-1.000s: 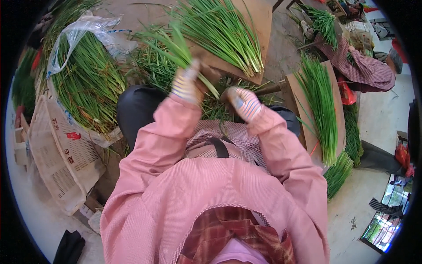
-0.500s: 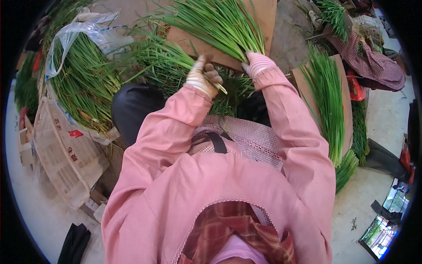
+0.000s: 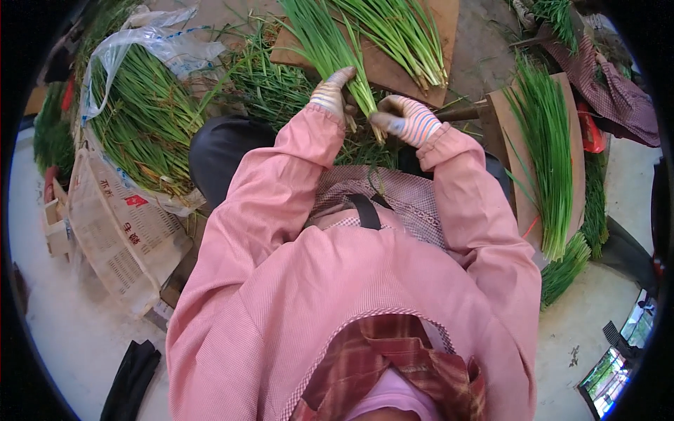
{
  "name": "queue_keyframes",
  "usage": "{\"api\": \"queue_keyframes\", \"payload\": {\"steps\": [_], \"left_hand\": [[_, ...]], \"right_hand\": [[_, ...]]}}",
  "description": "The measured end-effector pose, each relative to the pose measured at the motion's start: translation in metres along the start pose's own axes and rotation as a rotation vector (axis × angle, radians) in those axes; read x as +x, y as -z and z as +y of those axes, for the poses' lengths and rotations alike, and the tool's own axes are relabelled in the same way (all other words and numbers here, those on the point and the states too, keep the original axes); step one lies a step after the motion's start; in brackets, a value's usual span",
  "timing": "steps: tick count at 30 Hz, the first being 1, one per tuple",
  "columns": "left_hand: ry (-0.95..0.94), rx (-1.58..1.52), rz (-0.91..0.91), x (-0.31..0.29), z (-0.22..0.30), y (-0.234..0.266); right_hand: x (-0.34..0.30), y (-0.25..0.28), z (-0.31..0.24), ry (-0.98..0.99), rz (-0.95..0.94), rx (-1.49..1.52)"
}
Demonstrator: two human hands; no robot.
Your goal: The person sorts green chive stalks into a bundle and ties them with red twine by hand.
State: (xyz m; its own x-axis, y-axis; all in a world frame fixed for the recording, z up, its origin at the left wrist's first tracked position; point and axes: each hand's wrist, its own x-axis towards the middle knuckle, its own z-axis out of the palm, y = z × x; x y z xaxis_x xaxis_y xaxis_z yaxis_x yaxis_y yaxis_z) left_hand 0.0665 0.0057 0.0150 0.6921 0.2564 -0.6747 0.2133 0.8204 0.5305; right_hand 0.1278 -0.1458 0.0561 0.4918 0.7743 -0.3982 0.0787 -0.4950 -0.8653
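Left hand: I am seeing the gloved left hand (image 3: pixel 331 97) holding a bunch of long green stalks (image 3: pixel 324 45), its fingers sitting closed around the lower part.
Right hand: the gloved right hand (image 3: pixel 411 121) is touching the pale stalk ends, its fingers half bent; whether they are pinching, I cannot tell.
Held bunch: it is slanting between the 2 hands, its leaves reaching over the near side of the front board (image 3: pixel 286 52).
Front board: the brown sheet is carrying 1 more bunch (image 3: pixel 411 38), lying just right of the held stalks.
Right board: a tan board (image 3: pixel 507 123) is supporting a long green pile (image 3: pixel 549 161).
Ground: loose leaves (image 3: pixel 270 84) are littering the brownish floor (image 3: pixel 484 38) beyond the left knee (image 3: pixel 228 158).
Left side: a clear plastic bag (image 3: pixel 175 50) is lying around a big heap of greens (image 3: pixel 144 112); a pale printed sack (image 3: pixel 126 231) is resting nearer.
Room edge: I am noticing black cloth (image 3: pixel 130 379) lower left, a red bag (image 3: pixel 591 133) and checked cloth (image 3: pixel 607 84) upper right, and a bright window (image 3: pixel 607 382) lower right.
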Motion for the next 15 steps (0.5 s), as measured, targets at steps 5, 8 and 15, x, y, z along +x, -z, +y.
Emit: {"api": "queue_keyframes", "payload": {"steps": [5, 8, 15], "left_hand": [[-0.018, -0.022, -0.041, -0.023, -0.008, -0.003], [-0.068, -0.096, -0.014, -0.026, -0.015, 0.007], [-0.153, -0.424, 0.039, -0.053, 0.007, 0.006]], "right_hand": [[0.027, -0.001, 0.007, -0.095, 0.008, 0.493], [0.045, -0.015, 0.014, -0.043, 0.144, 0.271], [0.038, -0.015, 0.022, -0.009, 0.309, -0.086]]}}
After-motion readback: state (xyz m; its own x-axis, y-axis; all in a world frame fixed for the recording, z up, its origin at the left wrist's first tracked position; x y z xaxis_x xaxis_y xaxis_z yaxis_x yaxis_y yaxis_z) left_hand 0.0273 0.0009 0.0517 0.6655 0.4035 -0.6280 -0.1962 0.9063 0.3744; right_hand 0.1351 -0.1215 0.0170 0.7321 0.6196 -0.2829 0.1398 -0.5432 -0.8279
